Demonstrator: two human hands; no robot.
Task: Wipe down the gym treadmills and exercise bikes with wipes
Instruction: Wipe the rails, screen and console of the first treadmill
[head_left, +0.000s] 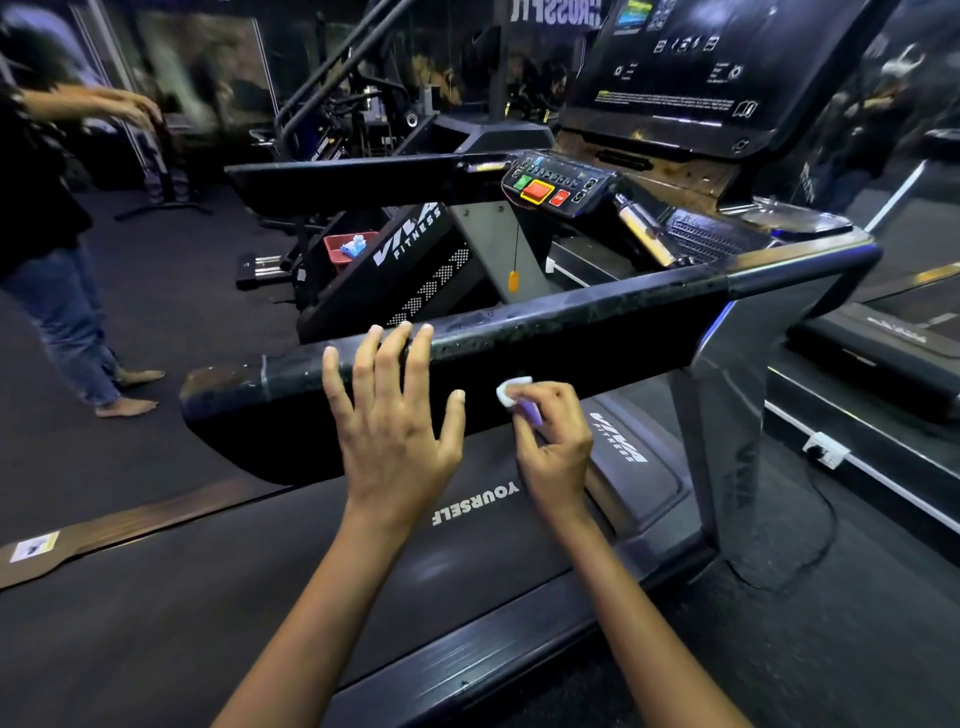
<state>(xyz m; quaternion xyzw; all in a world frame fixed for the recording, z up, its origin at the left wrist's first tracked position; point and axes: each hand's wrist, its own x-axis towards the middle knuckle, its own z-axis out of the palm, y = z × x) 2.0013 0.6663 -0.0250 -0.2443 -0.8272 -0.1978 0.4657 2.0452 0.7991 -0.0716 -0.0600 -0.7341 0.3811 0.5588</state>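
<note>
I am standing beside a black treadmill (519, 545), facing its near side handrail (519, 332), which runs from lower left to upper right across the middle of the view. My left hand (400, 415) lies flat against the rail's outer face with fingers spread and straight, the fingertips reaching its top edge; it grips nothing. My right hand (550, 441) is just right of it, fingers curled, pinching a small folded white wipe (511, 389) against the lower part of the same rail face. The wipe's tip pokes up out of my fingers and touches the rail. The rail's top surface looks wet and speckled.

Below my hands is the treadmill belt, with "YOURSELF" printed near its front and a "VIVA FITNESS" logo on the motor cover. Farther off, the control panel (556, 187) carries a green button, a large red button with a yellow border, and a smaller red one; an orange safety key (513, 282) hangs beneath it on a cord. The dark console screen (696, 67) rises above at the far right. Beyond the far handrail, a red tray (337, 247) holds something blue and white that I cannot make out clearly.

At far left another person (47, 218) stands barefoot in jeans and a dark top, one arm stretched out. A second treadmill (883, 332) sits at the right.
</note>
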